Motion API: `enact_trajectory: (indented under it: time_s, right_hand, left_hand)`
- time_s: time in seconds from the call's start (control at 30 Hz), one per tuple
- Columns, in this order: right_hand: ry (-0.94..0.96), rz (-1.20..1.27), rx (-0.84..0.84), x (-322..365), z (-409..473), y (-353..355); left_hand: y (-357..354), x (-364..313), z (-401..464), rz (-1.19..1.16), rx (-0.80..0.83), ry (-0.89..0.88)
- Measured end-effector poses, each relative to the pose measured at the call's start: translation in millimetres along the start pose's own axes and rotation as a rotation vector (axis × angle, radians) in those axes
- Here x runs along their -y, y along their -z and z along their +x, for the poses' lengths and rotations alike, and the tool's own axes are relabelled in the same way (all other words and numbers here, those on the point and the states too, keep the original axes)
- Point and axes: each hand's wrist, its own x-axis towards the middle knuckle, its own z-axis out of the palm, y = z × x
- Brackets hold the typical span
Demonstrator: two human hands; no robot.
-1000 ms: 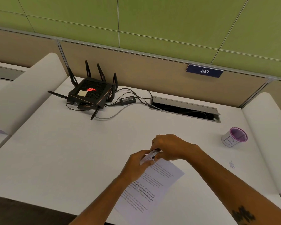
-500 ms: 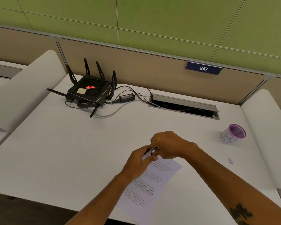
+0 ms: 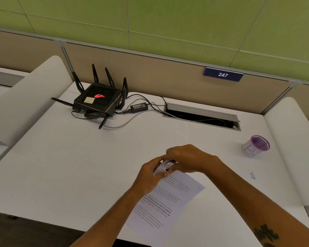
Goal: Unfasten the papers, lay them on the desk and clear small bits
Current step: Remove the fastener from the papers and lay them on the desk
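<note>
Together, both hands (image 3: 169, 166) pinch the papers' (image 3: 169, 196) clipped corner

White desk (image 3: 64, 168) with black router (image 3: 96, 102), power adapter (image 3: 139, 107), purple-rimmed cup (image 3: 255, 146).

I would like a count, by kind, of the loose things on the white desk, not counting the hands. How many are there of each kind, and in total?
Router: 1
Power adapter: 1
Cup with purple rim: 1
Printed papers, held as one bundle (number of sheets cannot be told): 1
Clip on the papers: 1
Small scrap: 1
Total: 6
</note>
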Motion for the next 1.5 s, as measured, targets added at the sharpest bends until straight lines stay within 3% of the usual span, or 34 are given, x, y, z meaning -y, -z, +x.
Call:
enact_trajectory:
  time_s: [0.2,0.4,0.53,0.73,0.9,1.1,1.33,1.5]
  right_hand:
    - [-0.224,0.268,-0.112,-20.4,-8.7,-11.0]
    - [-0.397,0.821,-0.606,-8.8,-24.4,-32.3]
    - [-0.507,0.866,-0.885,31.0,-25.1,-60.4]
    - [-0.666,0.979,-0.938,78.3,-20.7,-84.9]
    - [-0.622,1.042,-1.008,90.8,-20.0,-81.3]
    - [-0.46,1.01,-1.097,99.8,-24.2,-73.5]
    - [-0.419,0.816,-1.128,83.1,-25.3,-88.2]
    - [-0.437,0.86,-1.238,69.8,-32.8,-83.7]
  left_hand:
    - [7.1,0.9,-0.6,-0.02,-0.058,0.042]
    - [9.5,-0.3,0.6,-0.116,-0.19,0.119]
    - [9.3,-8.3,2.0,-0.232,-0.244,0.135]
    - [2.3,-25.2,0.5,-0.29,-0.317,0.126]
    - [-8.0,-38.6,-6.0,-0.316,-0.332,0.073]
    - [-15.8,-56.0,-20.1,-0.383,-0.237,0.0]
    - [-16.7,-63.5,-30.7,-0.402,-0.207,-0.05]
    - [-15.8,-67.0,-30.0,-0.215,-0.26,-0.102]
